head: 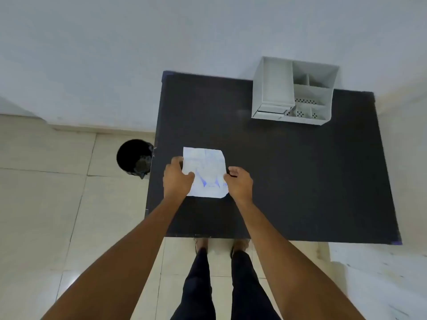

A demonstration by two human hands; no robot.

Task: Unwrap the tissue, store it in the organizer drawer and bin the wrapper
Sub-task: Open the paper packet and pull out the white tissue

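A wrapped tissue pack (206, 168), white with blue print, lies flat on the black table (300, 169) near its left side. My left hand (176, 179) grips the pack's left edge, thumb on top. My right hand (239, 183) holds the pack's right edge with its fingers curled. A white desk organizer (275, 88) stands at the table's far right, with a small drawer (271, 110) at its lower left front; the drawer looks closed. A black bin (132, 155) stands on the floor just left of the table.
White wall runs behind the table. Cream floor tiles lie to the left and in front. My legs and shoes (219, 273) stand at the table's near edge. A pale surface (381, 273) sits at the lower right.
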